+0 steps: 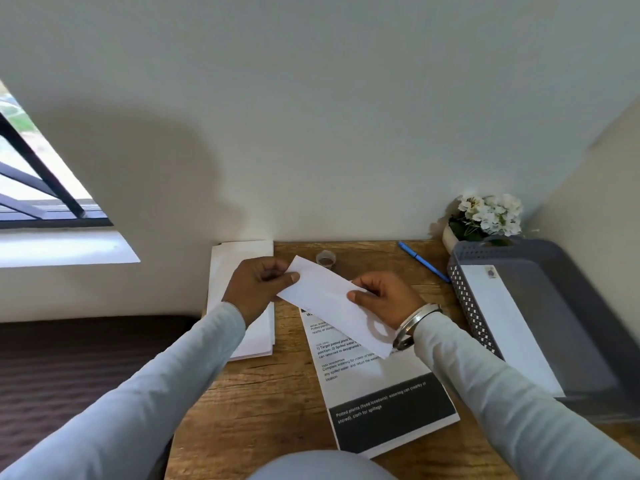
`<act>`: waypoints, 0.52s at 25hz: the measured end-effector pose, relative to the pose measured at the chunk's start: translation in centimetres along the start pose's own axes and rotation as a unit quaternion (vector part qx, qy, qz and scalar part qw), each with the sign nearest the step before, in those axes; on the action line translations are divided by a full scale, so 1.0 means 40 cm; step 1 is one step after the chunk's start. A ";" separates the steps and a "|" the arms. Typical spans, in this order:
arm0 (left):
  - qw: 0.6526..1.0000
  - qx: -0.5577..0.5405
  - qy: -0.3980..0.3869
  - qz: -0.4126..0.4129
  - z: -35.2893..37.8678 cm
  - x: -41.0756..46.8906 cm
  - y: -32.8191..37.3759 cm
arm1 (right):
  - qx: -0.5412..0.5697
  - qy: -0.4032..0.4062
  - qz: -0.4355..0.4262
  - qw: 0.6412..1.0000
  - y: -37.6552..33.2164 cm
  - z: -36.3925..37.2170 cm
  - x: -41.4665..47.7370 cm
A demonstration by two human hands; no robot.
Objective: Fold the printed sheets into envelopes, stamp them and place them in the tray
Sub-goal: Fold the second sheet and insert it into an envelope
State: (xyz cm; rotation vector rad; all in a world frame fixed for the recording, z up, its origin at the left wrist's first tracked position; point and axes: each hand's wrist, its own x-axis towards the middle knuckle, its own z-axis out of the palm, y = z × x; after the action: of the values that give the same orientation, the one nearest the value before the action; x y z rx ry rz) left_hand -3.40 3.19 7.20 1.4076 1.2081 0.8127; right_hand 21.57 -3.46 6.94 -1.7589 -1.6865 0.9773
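Both hands hold one white envelope (320,299) in the air over the middle of the table (263,393), tilted so that its left end is higher and farther from the person. The left hand (259,284) pinches that left end between thumb and curled fingers. The right hand (386,299) grips the right half, thumb on top and fingers underneath. Held by both ends, the paper stays flat and taut, which suits checking it or opening it for filling. Whether it already has a sheet inside cannot be told.

The printed sheets (384,400) lie face up just below it, running toward the near edge, within easy reach for folding. A pile (242,327) of plain white paper, probably spare envelopes, sits at the left edge by the back corner. A small round thing, likely the stamp (326,259), stands near the back edge just behind the held envelope. A blue pen (423,262) lies to its right.

The grey tray (568,271) fills the right edge, and one finished envelope (502,327) with a mark in its corner lies in it. White flowers (488,214) stand in the back right corner.
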 end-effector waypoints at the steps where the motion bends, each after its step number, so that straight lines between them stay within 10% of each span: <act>1: 1.000 -0.001 -0.001 -0.006 -0.005 -0.004 -0.010 | -0.011 -0.008 0.002 1.000 0.003 0.003 0.004; 9: 0.993 0.116 -0.035 0.013 -0.069 -0.029 -0.093 | 0.009 0.033 0.001 0.999 0.020 0.056 0.018; 13: 0.898 0.417 -0.136 0.022 -0.166 -0.054 -0.164 | 0.007 0.040 0.026 0.999 0.044 0.055 0.006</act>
State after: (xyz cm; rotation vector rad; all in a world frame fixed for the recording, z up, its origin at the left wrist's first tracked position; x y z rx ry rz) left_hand -11.71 2.51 2.50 2.1533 1.3646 0.0698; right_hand 20.93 -3.67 4.17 -1.8154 -1.5878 0.9264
